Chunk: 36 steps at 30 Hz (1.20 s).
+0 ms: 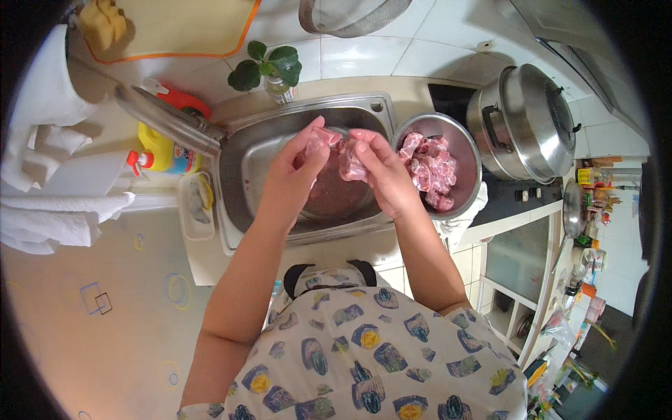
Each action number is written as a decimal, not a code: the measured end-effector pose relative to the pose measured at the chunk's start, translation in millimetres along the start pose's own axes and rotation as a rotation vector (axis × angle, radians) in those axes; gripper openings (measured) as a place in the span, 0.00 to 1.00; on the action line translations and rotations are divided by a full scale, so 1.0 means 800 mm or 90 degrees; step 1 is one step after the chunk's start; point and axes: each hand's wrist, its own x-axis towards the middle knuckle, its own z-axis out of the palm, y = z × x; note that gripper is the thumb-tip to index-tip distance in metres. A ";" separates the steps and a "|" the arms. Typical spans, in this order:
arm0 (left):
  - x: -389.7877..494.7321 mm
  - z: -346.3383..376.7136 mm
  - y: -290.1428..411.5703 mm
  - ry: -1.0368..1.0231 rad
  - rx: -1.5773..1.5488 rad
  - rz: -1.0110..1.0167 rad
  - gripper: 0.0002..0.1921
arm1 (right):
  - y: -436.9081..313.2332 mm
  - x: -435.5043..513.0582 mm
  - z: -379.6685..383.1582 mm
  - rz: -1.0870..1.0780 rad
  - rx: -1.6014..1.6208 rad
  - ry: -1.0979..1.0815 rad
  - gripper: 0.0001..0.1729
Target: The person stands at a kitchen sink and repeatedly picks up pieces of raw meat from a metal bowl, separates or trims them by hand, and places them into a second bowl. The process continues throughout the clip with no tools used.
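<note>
Over the stainless steel sink (257,173), both my hands hold raw meat. My left hand (291,176) grips a pink piece of meat (326,137) between thumb and fingers. In my right hand (386,176) is another chunk of raw meat (352,164), pinched with the thumb on top. The two pieces are close together; whether they touch or join I cannot tell. Just right of my right hand stands a metal bowl (468,184) with several raw meat chunks (430,165) in it. Part of the sink bottom is hidden under my hands.
A faucet (168,121) reaches over the sink's left side. Left of it are a yellow bottle (157,147) and a plastic tray (197,226). A potted plant (281,68) stands behind. On the right, a large steel pot (509,126) sits on the black cooktop (499,205).
</note>
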 end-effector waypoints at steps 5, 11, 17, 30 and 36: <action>-0.002 0.003 0.003 -0.009 0.023 0.031 0.25 | -0.034 -0.005 0.029 -0.080 -0.209 -0.041 0.27; 0.006 -0.010 0.016 -0.057 -0.203 -0.045 0.21 | -0.039 -0.002 0.040 -0.004 0.164 -0.029 0.26; 0.003 -0.023 0.015 -0.005 -0.265 -0.020 0.26 | -0.040 -0.010 0.037 0.029 0.277 -0.110 0.22; 0.056 0.072 0.020 -0.096 -0.210 -0.086 0.30 | 0.040 -0.051 -0.049 0.030 0.417 0.046 0.22; 0.092 0.166 -0.008 -0.273 -0.163 -0.164 0.33 | 0.066 -0.065 -0.062 0.026 0.431 0.065 0.26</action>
